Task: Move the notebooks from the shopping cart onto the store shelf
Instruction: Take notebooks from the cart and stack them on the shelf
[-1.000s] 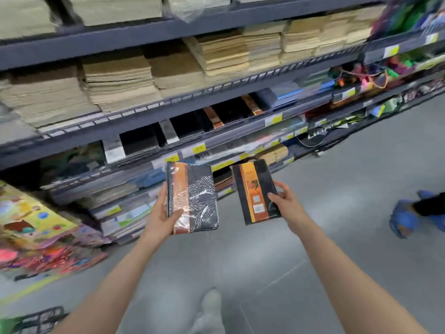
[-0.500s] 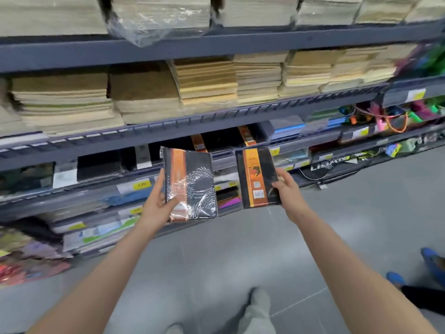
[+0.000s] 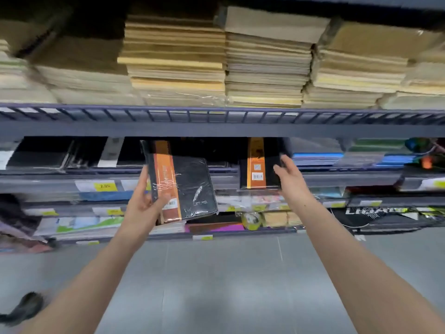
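My left hand (image 3: 144, 201) grips a shrink-wrapped black notebook with an orange band (image 3: 185, 186) by its left edge, holding it tilted in front of the shelf. My right hand (image 3: 289, 175) holds a smaller black and orange notebook (image 3: 258, 168) by its right edge, at the front of the middle shelf (image 3: 337, 178). More black and orange notebooks (image 3: 159, 147) stand on that shelf behind both. The shopping cart is out of view.
The shelf above (image 3: 216, 121) carries tall stacks of tan paper pads (image 3: 267, 63). Blue notebooks (image 3: 317, 159) lie to the right on the middle shelf. Lower shelves hold mixed stationery and yellow price tags (image 3: 104, 186). Grey floor (image 3: 216, 285) lies below.
I have come closer to the shelves and both hands rose. The right notebook moved forward to the middle shelf's front; the left one also came nearer.
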Demonstrator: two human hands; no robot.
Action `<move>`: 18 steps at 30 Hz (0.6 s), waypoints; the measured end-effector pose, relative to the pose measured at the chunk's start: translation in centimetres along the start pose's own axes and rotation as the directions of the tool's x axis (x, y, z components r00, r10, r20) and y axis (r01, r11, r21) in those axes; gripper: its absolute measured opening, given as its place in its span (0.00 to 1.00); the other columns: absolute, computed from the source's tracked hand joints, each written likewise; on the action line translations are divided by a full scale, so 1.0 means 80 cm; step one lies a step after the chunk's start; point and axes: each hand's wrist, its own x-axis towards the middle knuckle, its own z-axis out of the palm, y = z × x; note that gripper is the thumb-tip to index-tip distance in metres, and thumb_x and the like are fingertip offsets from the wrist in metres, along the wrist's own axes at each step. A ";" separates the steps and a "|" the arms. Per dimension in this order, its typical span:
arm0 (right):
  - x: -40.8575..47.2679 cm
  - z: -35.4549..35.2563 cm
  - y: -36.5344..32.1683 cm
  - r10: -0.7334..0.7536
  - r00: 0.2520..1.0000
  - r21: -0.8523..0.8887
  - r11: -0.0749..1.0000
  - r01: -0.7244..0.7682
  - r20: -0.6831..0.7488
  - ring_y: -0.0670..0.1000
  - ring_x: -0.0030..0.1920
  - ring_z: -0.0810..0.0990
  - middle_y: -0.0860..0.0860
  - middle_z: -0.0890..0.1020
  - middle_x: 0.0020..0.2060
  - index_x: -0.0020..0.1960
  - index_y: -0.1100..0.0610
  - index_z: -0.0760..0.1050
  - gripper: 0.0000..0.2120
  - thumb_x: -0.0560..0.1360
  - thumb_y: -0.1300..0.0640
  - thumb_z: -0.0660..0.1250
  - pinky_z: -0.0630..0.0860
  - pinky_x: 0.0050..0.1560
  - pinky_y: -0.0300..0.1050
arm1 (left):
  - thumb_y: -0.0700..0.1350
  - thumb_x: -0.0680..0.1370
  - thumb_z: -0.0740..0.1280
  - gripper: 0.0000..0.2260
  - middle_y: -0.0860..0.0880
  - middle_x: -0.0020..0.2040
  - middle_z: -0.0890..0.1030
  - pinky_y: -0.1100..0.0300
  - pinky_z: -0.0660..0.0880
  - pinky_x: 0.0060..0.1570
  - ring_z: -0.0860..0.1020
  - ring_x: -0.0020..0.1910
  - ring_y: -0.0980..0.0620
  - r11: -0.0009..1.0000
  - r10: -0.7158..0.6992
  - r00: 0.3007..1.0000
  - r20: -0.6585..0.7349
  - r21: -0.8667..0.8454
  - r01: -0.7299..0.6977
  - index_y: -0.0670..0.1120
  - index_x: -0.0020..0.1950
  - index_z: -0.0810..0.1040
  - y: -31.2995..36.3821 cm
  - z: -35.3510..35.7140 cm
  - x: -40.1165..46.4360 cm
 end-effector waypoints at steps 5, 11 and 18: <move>-0.016 0.002 0.045 -0.257 0.961 -0.365 0.909 0.203 -0.106 0.53 0.67 0.67 0.54 0.67 0.68 0.73 0.50 0.59 0.24 0.79 0.51 0.59 0.64 0.64 0.46 | 0.38 0.77 0.66 0.34 0.46 0.54 0.74 0.56 0.69 0.59 0.71 0.49 0.52 0.999 0.006 1.000 -0.012 0.041 -0.006 0.66 0.72 0.54 -0.011 0.003 0.007; -0.046 0.024 0.085 -0.725 0.614 -0.875 0.030 0.483 0.314 0.55 0.62 0.72 0.51 0.75 0.64 0.67 0.52 0.68 0.28 0.69 0.62 0.70 0.71 0.61 0.55 | 0.38 0.78 0.63 0.33 0.55 0.30 0.74 0.64 0.68 0.48 0.72 0.27 0.63 0.993 0.005 0.999 -0.031 0.118 -0.001 0.62 0.74 0.52 0.002 0.010 0.001; 0.014 0.027 0.060 -0.670 0.678 -0.901 0.034 0.433 0.301 0.57 0.65 0.72 0.52 0.75 0.65 0.69 0.52 0.67 0.38 0.63 0.75 0.67 0.61 0.69 0.56 | 0.44 0.75 0.67 0.34 0.49 0.55 0.77 0.63 0.69 0.49 0.74 0.52 0.50 0.995 0.020 0.999 0.040 0.096 -0.024 0.73 0.69 0.55 -0.014 -0.009 0.019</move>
